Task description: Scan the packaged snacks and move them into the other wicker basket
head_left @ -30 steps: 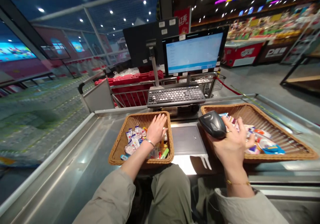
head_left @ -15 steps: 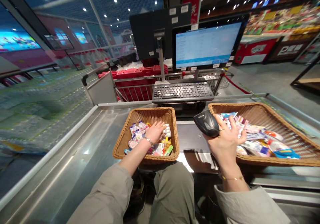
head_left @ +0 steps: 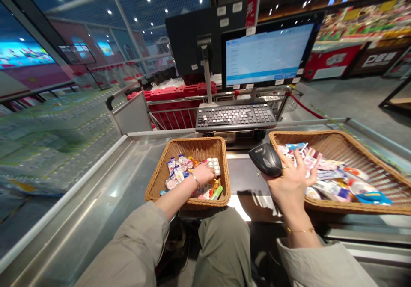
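My left hand (head_left: 204, 174) reaches into the left wicker basket (head_left: 154, 180), its fingers bent down among small packaged goods. The fingertips are at the lower left edge of a white pack of round pieces (head_left: 214, 166); what lies between them is hidden. Beside the hand are small white-and-purple packets (head_left: 176, 171) and a green stick-like pack (head_left: 217, 192). My right hand (head_left: 290, 178) holds a black barcode scanner (head_left: 266, 159), its head pointing left and its handle hidden by the palm. Several fingers of that hand are spread over the edge of the right wicker basket (head_left: 362, 150).
Wrapped goods and a blue packet (head_left: 374, 198) lie in the right basket. Behind the baskets stand a keyboard (head_left: 236, 115) and a lit monitor (head_left: 269, 54). A raised rim edges the metal counter (head_left: 118, 184). Shopping carts (head_left: 173, 111) stand beyond.
My left hand has shifted slightly right and lower in the left basket, and its fingers have bent from a flatter pose. My right hand and the scanner have stayed nearly still.
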`<control>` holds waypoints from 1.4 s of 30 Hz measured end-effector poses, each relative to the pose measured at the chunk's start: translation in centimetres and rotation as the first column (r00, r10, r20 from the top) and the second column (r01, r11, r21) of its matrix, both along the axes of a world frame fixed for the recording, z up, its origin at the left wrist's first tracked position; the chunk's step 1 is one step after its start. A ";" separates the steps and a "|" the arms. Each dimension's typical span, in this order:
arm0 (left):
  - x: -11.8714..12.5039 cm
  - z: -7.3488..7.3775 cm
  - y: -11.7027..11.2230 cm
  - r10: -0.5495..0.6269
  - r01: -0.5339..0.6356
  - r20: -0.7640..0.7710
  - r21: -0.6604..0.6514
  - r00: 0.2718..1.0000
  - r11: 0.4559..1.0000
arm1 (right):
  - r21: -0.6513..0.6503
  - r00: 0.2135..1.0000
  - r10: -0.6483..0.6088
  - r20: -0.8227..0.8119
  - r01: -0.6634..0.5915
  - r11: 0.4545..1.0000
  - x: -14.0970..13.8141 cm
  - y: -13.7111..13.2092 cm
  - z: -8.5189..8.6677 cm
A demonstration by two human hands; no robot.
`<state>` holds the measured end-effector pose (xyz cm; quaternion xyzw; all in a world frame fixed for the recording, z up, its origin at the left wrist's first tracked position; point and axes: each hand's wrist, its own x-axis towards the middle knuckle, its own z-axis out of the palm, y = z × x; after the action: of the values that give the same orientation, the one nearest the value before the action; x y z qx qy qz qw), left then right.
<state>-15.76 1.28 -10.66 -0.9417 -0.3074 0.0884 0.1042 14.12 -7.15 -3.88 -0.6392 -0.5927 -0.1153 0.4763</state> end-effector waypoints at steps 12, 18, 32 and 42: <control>-1.9 2.8 -0.7 0.059 -0.059 0.043 -0.007 0.997 0.998 | -0.005 1.000 0.026 0.001 -0.026 1.000 -0.2 -0.1 -0.3; -4.0 5.2 -1.1 0.153 -0.161 0.077 0.107 0.985 0.981 | 0.027 1.000 0.015 0.020 -0.015 1.000 -0.6 0.0 -0.1; -3.4 7.1 -1.2 0.405 -0.590 0.507 0.278 0.761 0.758 | 0.010 0.992 0.112 0.059 -0.112 0.994 -0.9 -0.3 -0.5; -0.3 7.3 -1.4 0.351 -0.614 0.616 0.284 0.706 0.736 | -0.015 0.959 0.196 0.204 -0.197 0.980 -1.1 -0.4 -0.6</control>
<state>-16.09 -0.09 -3.40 -0.7548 -0.5787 -0.2235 0.2133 13.04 -7.59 -4.44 -0.5606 -0.6986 -0.1343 0.4238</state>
